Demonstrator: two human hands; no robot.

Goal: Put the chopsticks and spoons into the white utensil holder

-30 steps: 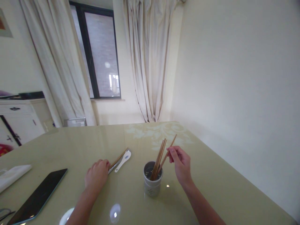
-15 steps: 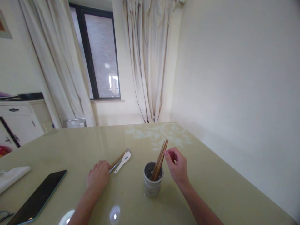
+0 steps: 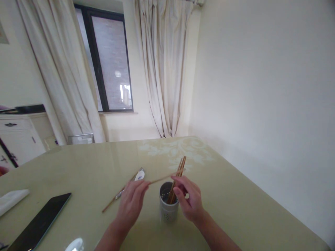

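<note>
My left hand [image 3: 132,202] is shut on a single wooden chopstick [image 3: 159,179], held nearly level over the table. Its far end reaches across to the cup. My right hand [image 3: 190,202] hovers beside the grey-white cup [image 3: 167,211], fingers bent and apart, fingertips just under the far end of that chopstick. I cannot tell whether they touch it. Several brown chopsticks [image 3: 181,166] stand leaning in the cup. Behind my left hand, a white spoon with blue marks [image 3: 139,174] lies on the table next to a metal utensil [image 3: 119,194].
The glossy pale-green table [image 3: 222,188] runs to the wall on the right. A dark phone [image 3: 39,223] and a white folded cloth [image 3: 10,200] lie at the left. A white cabinet [image 3: 18,136] and curtained window stand beyond.
My left hand has lifted a chopstick off the table and swung it right toward the cup. My right hand has let go of the chopsticks in the cup and dropped lower.
</note>
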